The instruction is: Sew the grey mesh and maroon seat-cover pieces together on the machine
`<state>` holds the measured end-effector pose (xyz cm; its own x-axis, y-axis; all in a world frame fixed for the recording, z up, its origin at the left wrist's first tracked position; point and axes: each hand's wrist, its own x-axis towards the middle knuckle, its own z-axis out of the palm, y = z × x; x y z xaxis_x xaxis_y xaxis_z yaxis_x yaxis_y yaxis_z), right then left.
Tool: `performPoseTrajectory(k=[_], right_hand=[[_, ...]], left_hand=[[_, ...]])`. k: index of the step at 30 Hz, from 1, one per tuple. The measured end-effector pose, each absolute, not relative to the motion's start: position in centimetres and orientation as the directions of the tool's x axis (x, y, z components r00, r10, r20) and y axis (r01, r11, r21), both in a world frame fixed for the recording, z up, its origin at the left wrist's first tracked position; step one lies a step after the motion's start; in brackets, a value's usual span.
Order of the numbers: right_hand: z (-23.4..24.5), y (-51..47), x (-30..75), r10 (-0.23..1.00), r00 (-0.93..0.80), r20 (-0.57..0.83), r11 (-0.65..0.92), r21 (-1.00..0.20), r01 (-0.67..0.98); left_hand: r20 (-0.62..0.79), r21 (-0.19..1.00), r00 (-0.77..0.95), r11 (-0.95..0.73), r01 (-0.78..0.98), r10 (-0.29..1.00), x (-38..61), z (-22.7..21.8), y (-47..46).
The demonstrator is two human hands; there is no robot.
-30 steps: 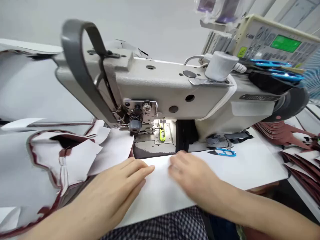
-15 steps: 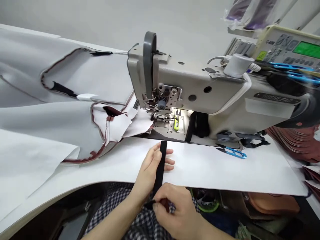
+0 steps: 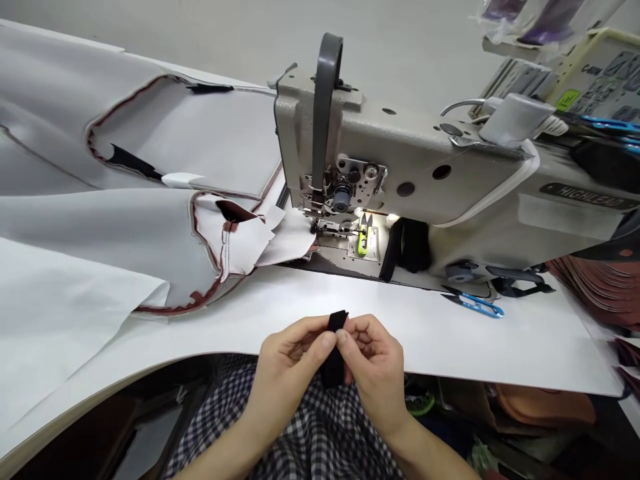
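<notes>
Pinching the black strap (image 3: 334, 353) near its folded top, left hand (image 3: 293, 363) and right hand (image 3: 376, 367) grip it tight at the tabletop's (image 3: 450, 340) near edge; soft, light, floppy.

Count, head view:
- Hands: 2, left hand (image 3: 293, 363) and right hand (image 3: 373, 367).
- Black strap (image 3: 334, 350): 1, pinched between them.
- Sewing machine (image 3: 425, 180): 1.
- Control panel (image 3: 597, 77): 1, partly cut off at frame edge.
- Snips: 2, blue snips (image 3: 475, 305) on the table (image 3: 500, 340), yellow-green snips (image 3: 363, 241) under the machine arm.
- Scissors (image 3: 607, 125), blue handles: possibly 1 pair; blurred.
- White sheets (image 3: 100, 227), red-edged: at least 3 layers.
</notes>
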<state>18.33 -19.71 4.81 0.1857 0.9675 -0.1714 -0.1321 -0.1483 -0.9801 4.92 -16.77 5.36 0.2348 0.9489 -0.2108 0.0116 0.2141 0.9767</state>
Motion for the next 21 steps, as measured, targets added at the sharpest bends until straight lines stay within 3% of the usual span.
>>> performPoseTrajectory(k=[2, 4, 6, 7, 9, 10, 13, 17, 21], right_hand=[[5.0, -19.1, 19.2, 0.983, 0.137, -0.122, -0.123, -0.992, -0.003], [5.4, -17.3, 20.6, 0.997, 0.072, -0.029, -0.044, -0.973, 0.225], [5.8, -14.3, 21.8, 0.998, -0.007, 0.07, 0.064, -0.876, 0.477], [5.8, -12.6, 22.1, 0.994, -0.049, 0.1, 0.11, -0.814, 0.57], [5.6, -9.1, 22.0, 0.984, -0.138, 0.114, 0.178, -0.697, 0.694], [5.4, -7.5, 21.5, 0.978, -0.179, 0.105, 0.204, -0.647, 0.735], [4.4, -4.4, 19.6, 0.975, -0.204, 0.086, 0.216, -0.572, 0.792], [2.9, -4.5, 18.1, 0.956, -0.242, 0.163, 0.291, -0.492, 0.82], [1.8, -6.9, 18.3, 0.857, -0.42, 0.3, 0.498, -0.268, 0.825]], left_hand=[[-0.128, 0.985, 0.237, 0.095, 0.144, 0.963, 3.8, 6.2, -16.0], [0.103, 0.909, 0.271, -0.201, 0.366, 0.957, 2.4, 7.6, -14.5], [0.329, 0.612, 0.389, -0.508, 0.606, 0.86, 1.2, 8.9, -12.2], [0.37, 0.422, 0.474, -0.599, 0.681, 0.799, 0.8, 9.4, -10.8], [0.285, 0.15, 0.604, -0.657, 0.739, 0.744, 0.4, 10.0, -7.7], [0.199, 0.103, 0.628, -0.653, 0.75, 0.753, 0.4, 10.2, -6.2], [0.035, 0.202, 0.58, -0.574, 0.794, 0.814, 0.4, 11.0, -2.3], [0.008, 0.406, 0.584, -0.536, 0.74, 0.812, -0.1, 11.8, -0.8], [-0.039, 0.403, 0.666, -0.598, 0.693, 0.745, -0.7, 9.6, -2.5]])
